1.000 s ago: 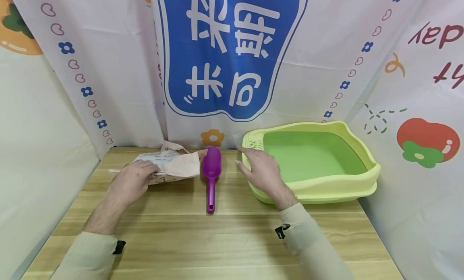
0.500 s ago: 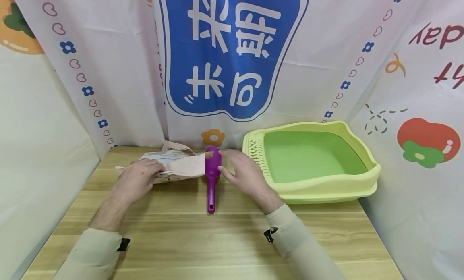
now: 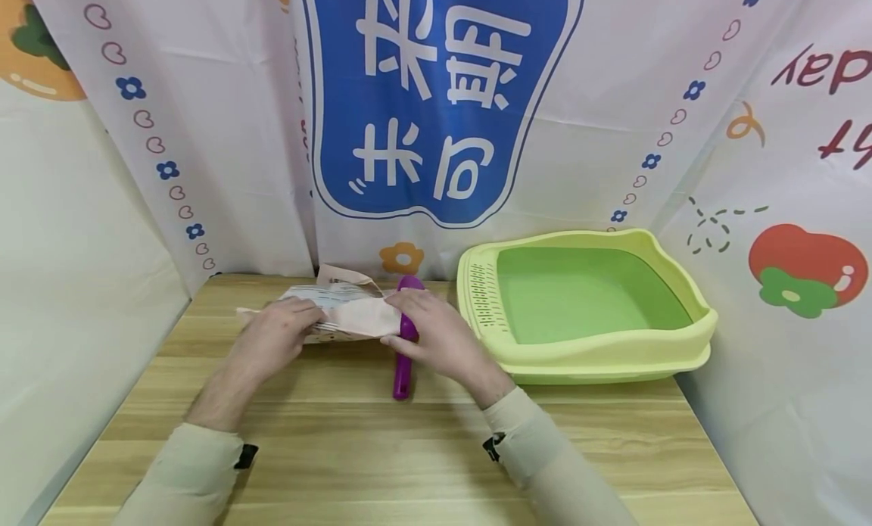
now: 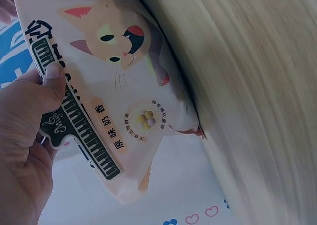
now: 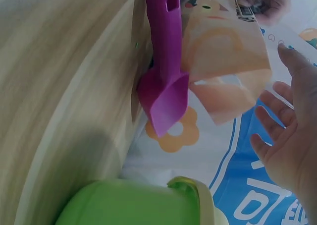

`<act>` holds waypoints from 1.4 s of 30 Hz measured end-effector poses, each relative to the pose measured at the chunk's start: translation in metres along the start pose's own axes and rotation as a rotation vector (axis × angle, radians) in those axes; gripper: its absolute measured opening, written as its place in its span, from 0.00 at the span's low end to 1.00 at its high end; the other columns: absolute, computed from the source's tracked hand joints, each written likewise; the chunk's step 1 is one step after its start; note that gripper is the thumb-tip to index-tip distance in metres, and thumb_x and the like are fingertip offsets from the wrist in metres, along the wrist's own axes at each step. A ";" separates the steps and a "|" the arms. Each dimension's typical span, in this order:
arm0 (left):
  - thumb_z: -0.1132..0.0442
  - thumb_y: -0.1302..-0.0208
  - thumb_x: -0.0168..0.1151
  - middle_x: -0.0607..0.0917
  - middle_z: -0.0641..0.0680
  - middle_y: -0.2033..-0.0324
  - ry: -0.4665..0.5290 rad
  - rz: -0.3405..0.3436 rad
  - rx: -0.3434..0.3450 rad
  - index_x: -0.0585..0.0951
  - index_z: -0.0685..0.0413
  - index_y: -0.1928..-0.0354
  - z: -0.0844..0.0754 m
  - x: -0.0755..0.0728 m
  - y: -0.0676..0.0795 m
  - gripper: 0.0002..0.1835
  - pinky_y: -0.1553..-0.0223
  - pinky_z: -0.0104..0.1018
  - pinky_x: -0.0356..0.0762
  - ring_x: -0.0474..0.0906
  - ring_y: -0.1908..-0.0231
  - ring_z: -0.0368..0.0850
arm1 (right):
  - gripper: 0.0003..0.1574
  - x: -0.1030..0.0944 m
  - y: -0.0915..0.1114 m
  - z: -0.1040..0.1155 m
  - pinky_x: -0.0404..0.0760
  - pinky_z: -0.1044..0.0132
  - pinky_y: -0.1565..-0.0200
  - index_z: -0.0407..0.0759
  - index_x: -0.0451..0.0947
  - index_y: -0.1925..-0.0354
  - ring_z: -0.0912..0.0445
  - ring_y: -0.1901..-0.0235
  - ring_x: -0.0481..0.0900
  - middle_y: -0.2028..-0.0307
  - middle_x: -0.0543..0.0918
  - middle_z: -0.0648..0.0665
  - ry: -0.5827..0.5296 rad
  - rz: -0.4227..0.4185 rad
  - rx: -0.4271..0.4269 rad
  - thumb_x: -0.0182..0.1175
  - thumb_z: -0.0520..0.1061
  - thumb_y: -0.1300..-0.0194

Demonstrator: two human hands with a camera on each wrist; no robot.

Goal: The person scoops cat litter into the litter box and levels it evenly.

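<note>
A pale pink bag printed with a cat (image 4: 124, 46) lies on the table at the left in the head view. My left hand (image 3: 275, 337) pinches a black sealing clip (image 4: 91, 131) with a piano-key pattern, which sits along the bag's edge. At the bag's other end, my right hand (image 3: 439, 337) reaches in with its fingers extended, very near the folded end; contact is hard to tell. Beneath the right hand lies a purple scoop (image 3: 403, 375), partly hidden by it in the head view. The right wrist view shows the scoop (image 5: 166, 61) beside the bag.
A light-green litter box (image 3: 586, 352) with a perforated ledge on its left side stands at the back right of the wooden table (image 3: 381, 458). Printed cloth walls (image 3: 232, 132) rise behind the table and at its sides.
My right hand has moved left from the litter box, over the scoop, to the bag's right end. My left hand and the bag have shifted slightly right.
</note>
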State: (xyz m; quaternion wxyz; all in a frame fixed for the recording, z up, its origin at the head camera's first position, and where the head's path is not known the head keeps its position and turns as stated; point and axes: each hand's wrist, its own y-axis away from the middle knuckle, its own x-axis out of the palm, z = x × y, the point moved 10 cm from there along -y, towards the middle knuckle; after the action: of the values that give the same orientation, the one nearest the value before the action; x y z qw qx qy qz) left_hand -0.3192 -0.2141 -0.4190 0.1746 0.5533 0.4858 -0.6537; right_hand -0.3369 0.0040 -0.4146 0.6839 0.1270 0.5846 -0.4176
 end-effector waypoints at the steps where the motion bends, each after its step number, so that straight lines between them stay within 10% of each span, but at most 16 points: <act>1: 0.85 0.38 0.76 0.98 0.59 0.46 0.006 0.003 -0.001 0.94 0.56 0.47 -0.001 0.001 -0.001 0.22 0.34 0.66 0.92 0.95 0.43 0.66 | 0.44 0.002 0.000 0.000 0.70 0.44 0.09 0.48 0.78 0.17 0.45 0.13 0.76 0.16 0.82 0.45 0.005 0.007 -0.001 0.74 0.66 0.18; 21: 0.78 0.33 0.78 0.98 0.60 0.45 0.043 0.065 -0.024 0.94 0.55 0.45 0.001 0.004 -0.001 0.18 0.33 0.67 0.91 0.95 0.42 0.65 | 0.27 0.020 -0.006 0.008 0.80 0.52 0.15 0.53 0.89 0.29 0.50 0.20 0.82 0.28 0.91 0.50 0.088 -0.061 -0.082 0.79 0.55 0.20; 42: 0.73 0.28 0.79 0.97 0.60 0.43 0.093 0.112 -0.040 0.93 0.55 0.42 0.004 -0.001 0.002 0.15 0.33 0.67 0.91 0.94 0.40 0.65 | 0.23 0.038 -0.007 -0.011 0.81 0.47 0.18 0.55 0.91 0.31 0.47 0.23 0.84 0.28 0.91 0.49 -0.209 -0.032 0.075 0.74 0.58 0.17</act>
State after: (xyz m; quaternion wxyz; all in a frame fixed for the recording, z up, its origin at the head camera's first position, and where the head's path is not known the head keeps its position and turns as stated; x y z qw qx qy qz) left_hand -0.3194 -0.2186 -0.4188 0.1992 0.6058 0.4744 -0.6069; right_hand -0.3508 -0.0089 -0.4503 0.7291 0.0986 0.4960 -0.4610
